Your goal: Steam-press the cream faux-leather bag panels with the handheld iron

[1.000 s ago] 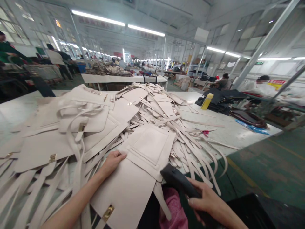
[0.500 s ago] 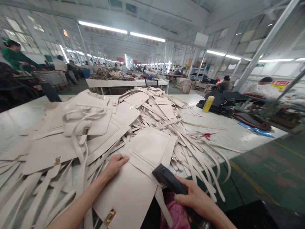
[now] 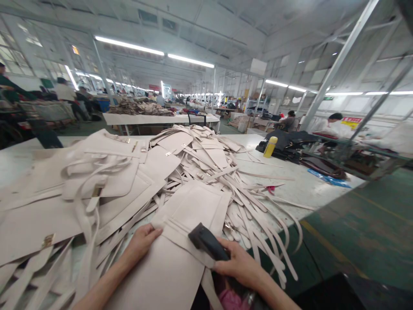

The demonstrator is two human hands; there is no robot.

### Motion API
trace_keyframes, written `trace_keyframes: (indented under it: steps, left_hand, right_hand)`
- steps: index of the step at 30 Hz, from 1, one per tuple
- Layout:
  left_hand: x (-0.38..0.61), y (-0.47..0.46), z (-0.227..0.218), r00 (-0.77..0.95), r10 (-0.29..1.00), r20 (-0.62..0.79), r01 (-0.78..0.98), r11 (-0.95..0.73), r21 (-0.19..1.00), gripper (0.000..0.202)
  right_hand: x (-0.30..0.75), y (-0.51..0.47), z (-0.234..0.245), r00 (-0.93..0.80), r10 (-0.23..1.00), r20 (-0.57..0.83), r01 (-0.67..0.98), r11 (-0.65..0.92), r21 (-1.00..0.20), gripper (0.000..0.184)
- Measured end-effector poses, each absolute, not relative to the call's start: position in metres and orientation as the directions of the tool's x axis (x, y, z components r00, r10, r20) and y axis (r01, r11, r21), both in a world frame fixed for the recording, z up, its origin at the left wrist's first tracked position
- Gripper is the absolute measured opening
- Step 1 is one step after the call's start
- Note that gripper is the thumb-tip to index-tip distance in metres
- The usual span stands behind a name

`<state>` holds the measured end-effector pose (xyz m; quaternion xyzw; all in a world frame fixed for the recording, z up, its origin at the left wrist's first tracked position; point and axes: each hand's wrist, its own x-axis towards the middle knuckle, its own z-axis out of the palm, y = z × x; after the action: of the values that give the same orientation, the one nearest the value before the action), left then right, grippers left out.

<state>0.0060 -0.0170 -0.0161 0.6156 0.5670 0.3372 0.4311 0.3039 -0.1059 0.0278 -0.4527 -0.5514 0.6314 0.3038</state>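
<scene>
A cream leather bag panel (image 3: 180, 241) with a stitched pocket lies in front of me over the table's near edge. My left hand (image 3: 142, 242) rests on its left edge, fingers curled over the leather. My right hand (image 3: 240, 267) is closed around a black hand-held tool (image 3: 206, 242) whose head touches the band across the panel. A big heap of cream panels and straps (image 3: 155, 172) with brass clasps covers the table behind it.
The white table (image 3: 290, 189) runs right, bearing a yellow bottle (image 3: 270, 147), dark leather pieces (image 3: 290, 142) and a blue sheet (image 3: 327, 178). Green floor lies to the right. Other people work at far tables, left and right. A black bin (image 3: 338, 292) sits at bottom right.
My right hand has brought the black tool left and forward onto the panel's band. My left hand stays on the panel's left edge. The view has shifted slightly.
</scene>
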Motion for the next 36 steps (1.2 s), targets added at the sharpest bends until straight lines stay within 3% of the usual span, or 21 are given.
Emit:
trace_keyframes:
  steps: [6, 13, 17, 19, 21, 23, 25, 28, 31, 36]
  left_hand:
    - [0.009, -0.019, -0.013, 0.088, 0.995, -0.055, 0.469, 0.007, 0.883, 0.030]
    - [0.008, -0.029, -0.011, 0.117, 0.989, -0.090, 0.513, 0.018, 0.858, 0.033]
    - [-0.010, -0.031, -0.002, 0.105, 0.987, -0.118, 0.613, 0.030, 0.790, 0.042]
    - [-0.015, -0.028, 0.010, -0.050, 0.999, -0.004, 0.753, 0.041, 0.657, 0.054]
    - [-0.005, -0.022, 0.021, -0.150, 0.957, 0.249, 0.859, 0.001, 0.512, 0.065]
    - [0.028, -0.019, 0.023, -0.028, 0.908, 0.418, 0.907, -0.152, 0.393, 0.064]
    - [0.077, -0.020, 0.014, 0.239, 0.909, 0.342, 0.888, -0.347, 0.303, 0.060]
    - [0.141, -0.031, -0.010, 0.502, 0.864, 0.034, 0.836, -0.495, 0.238, 0.074]
    - [0.157, -0.046, -0.023, 0.650, 0.755, -0.080, 0.752, -0.625, 0.209, 0.081]
    - [0.118, -0.067, -0.015, 0.745, 0.646, -0.168, 0.666, -0.705, 0.243, 0.084]
  right_hand:
    - [0.332, -0.124, 0.029, -0.386, 0.873, -0.299, 0.153, -0.259, -0.954, 0.039]
    - [0.301, -0.085, 0.021, -0.123, 0.974, -0.188, 0.263, -0.151, -0.953, 0.062]
    - [0.324, -0.099, 0.036, -0.072, 0.979, -0.190, 0.268, -0.165, -0.949, 0.061]
    - [0.336, -0.113, 0.041, -0.103, 0.963, -0.249, 0.265, -0.214, -0.940, 0.061]
    - [0.342, -0.123, 0.042, -0.142, 0.945, -0.295, 0.246, -0.255, -0.935, 0.062]
    - [0.341, -0.125, 0.041, -0.148, 0.943, -0.296, 0.216, -0.262, -0.941, 0.061]
    - [0.338, -0.119, 0.041, -0.105, 0.956, -0.273, 0.204, -0.248, -0.947, 0.061]
    - [0.343, -0.105, 0.047, 0.004, 0.973, -0.233, 0.220, -0.228, -0.949, 0.062]
    - [0.358, -0.098, 0.052, 0.028, 0.980, -0.197, 0.235, -0.198, -0.952, 0.060]
    - [0.369, -0.101, 0.057, -0.127, 0.950, -0.284, 0.299, -0.237, -0.925, 0.051]
